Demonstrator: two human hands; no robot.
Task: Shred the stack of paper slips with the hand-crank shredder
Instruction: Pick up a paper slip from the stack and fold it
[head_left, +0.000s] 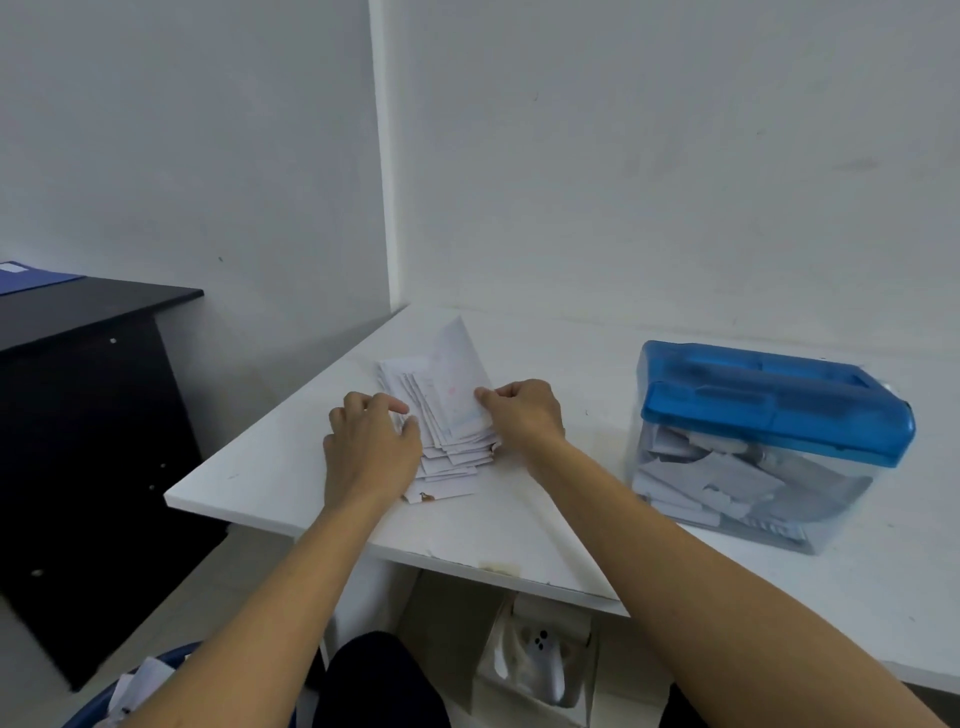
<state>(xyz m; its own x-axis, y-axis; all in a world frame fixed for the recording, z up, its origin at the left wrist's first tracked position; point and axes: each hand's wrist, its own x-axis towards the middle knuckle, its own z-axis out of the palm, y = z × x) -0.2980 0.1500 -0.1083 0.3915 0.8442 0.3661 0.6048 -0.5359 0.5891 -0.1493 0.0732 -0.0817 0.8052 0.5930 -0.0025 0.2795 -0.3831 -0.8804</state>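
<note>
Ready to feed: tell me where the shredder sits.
Head view: the blue-lidded shredder stands on the white table, right of the right hand and the paper slip stack.

Person's arms and hands: both forearms bare, reaching forward, hands close together.
Left hand (371, 447): back upward, wrist straight, fingers (358, 402) curled, thumb and forefinger closed on the left edge of the stack of paper slips (454, 460). Right hand (527, 415): back upward, knuckles bent, thumb and forefinger pinching the right edge of one raised slip (457, 374). Left forearm enters from the lower left; right forearm from the lower right corner.
</note>
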